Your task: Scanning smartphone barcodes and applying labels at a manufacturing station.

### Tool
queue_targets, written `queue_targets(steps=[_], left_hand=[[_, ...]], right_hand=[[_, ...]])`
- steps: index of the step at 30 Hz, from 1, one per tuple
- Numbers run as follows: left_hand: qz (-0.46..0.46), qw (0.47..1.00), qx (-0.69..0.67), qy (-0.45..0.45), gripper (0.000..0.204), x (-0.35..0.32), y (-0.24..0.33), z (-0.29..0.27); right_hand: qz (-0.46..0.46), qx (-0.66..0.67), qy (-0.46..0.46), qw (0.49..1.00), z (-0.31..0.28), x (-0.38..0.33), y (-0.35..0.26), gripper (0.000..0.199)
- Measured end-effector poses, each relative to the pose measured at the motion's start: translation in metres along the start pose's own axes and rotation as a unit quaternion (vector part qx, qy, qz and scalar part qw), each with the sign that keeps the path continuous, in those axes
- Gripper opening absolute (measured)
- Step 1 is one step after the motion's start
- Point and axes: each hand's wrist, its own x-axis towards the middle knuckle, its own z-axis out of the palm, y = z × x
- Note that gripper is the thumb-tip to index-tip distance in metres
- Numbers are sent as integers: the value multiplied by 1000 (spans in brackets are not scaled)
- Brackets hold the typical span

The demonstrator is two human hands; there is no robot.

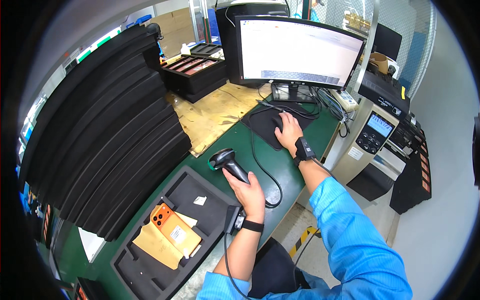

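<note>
In my left hand (248,195) is a black handheld barcode scanner (235,169), fingers wrapped round its handle. Its head points to the left, above the green tabletop. My right hand (289,134) lies over a dark computer mouse (276,120) on a black mouse pad (264,131); the hand partly hides the mouse. To the left of my left forearm is a dark grey tray (182,190). Inside it an orange smartphone (176,231), back side up with a white label, rests on an opened brown paper envelope (151,244). A small white paper scrap (200,200) lies near them.
Tall stacked black trays (105,130) stand at the left. A lit monitor (300,52) is at the back, with tangled cables around its base. A label printer (372,135) stands on the right. Black boxes (192,77) with slots sit at the far side on a worn yellowish board.
</note>
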Motion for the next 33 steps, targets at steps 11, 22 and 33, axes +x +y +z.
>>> queue_targets(steps=[11,22,33], left_hand=[[8,1000,1,6,78,-1,0,0],[13,1000,0,10,79,0,-1,1],[2,1000,-3,5,79,0,-1,1]], right_hand=[[10,-79,51,995,-4,1,-6,48],[16,-75,57,995,-2,1,-5,50],[26,-14,6,1000,-5,0,-5,49]])
